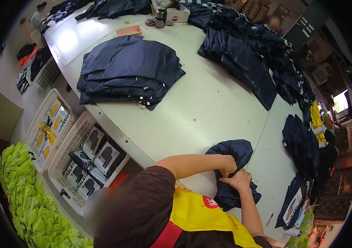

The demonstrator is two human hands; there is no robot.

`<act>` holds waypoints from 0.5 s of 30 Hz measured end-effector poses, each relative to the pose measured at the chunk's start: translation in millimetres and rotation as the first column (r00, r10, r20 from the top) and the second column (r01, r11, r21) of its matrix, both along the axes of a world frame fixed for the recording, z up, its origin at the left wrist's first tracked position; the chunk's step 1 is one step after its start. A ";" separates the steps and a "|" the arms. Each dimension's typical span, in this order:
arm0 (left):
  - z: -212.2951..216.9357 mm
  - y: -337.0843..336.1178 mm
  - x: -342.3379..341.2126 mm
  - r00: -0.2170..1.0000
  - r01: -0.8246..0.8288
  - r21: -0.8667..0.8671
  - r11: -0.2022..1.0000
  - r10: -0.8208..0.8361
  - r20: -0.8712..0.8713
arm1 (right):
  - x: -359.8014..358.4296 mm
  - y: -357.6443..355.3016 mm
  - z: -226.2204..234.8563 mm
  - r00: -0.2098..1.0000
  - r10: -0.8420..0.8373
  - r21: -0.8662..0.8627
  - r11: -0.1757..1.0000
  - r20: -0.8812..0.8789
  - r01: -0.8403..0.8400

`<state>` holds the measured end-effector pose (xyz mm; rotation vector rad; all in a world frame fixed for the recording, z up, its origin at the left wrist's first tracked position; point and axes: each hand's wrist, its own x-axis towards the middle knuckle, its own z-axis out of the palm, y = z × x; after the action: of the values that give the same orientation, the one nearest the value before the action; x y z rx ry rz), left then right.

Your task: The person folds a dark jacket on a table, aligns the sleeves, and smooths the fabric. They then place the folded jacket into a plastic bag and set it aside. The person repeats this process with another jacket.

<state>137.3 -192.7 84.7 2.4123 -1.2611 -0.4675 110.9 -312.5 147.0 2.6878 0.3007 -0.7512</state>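
A dark navy garment [237, 149] lies bunched and partly folded on the table near me. My left hand [228, 165] is closed on its cloth in the middle, the forearm reaching in from the left. Just beside it, my right hand [239, 180] also grips the garment, fingers bent around the gathered fabric. One part of the garment bulges up beyond my hands, and another part [229, 196] spreads out on the near side. My fingertips are partly hidden in the folds.
A pile of navy garments [130, 70] lies at the table's far left; more stacks [238, 62] line the right. Two plastic baskets [56, 175] with packaged goods stand left of the table, beside lime-green bundles [35, 202]. A pen [269, 219] lies near right. Other people are farther off.
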 end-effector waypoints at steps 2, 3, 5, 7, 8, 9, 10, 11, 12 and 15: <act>0.5 8.2 -8.3 1.000 -0.007 -0.023 1.000 0.007 -0.023 | 1.5 -9.8 0.8 0.999 0.037 0.167 0.985 -0.026 -0.032; 17.8 22.1 -15.5 0.999 0.004 -0.085 0.996 -0.008 -0.047 | 1.2 -20.8 1.0 0.999 0.042 0.248 0.968 -0.034 -0.033; 11.9 45.8 -4.2 0.966 -0.012 -0.578 0.816 -0.139 -0.217 | 4.4 -64.1 -19.8 0.995 0.103 0.418 0.904 -0.012 -0.089; 36.3 109.9 9.4 0.861 -0.505 -0.403 0.764 0.415 -0.293 | 5.4 -98.4 -23.5 0.989 -0.043 0.440 0.892 -0.141 0.101; 3.5 148.3 32.6 0.751 -0.585 -0.438 0.683 0.660 0.025 | 5.9 -115.3 -18.3 0.975 -0.088 0.552 0.812 -0.205 0.189; -21.5 199.9 52.0 0.512 -0.593 -0.540 0.598 0.797 0.320 | 2.2 -132.1 -12.3 0.953 -0.131 0.647 0.708 -0.273 0.283; -21.8 254.5 59.3 0.312 -0.757 -0.436 0.486 0.856 0.413 | -4.3 -141.1 -2.0 0.909 -0.265 0.646 0.641 -0.320 0.414; 12.7 279.7 45.6 0.145 -0.934 -0.116 0.337 0.658 0.739 | -15.6 -154.8 2.3 0.834 -0.406 0.637 0.542 -0.374 0.549; 2.7 319.0 40.4 0.055 -0.956 -0.148 0.251 0.654 0.754 | -16.9 -179.0 -2.7 0.796 -0.448 0.658 0.459 -0.407 0.596; -10.9 378.5 7.6 0.137 -0.990 0.078 0.115 0.720 0.681 | -30.9 -227.2 -22.9 0.606 -0.655 0.685 0.181 -0.452 0.706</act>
<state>144.9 185.8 73.8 3.2775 0.6878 0.3063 80.0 -539.7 124.0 3.7489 -0.9376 -1.1301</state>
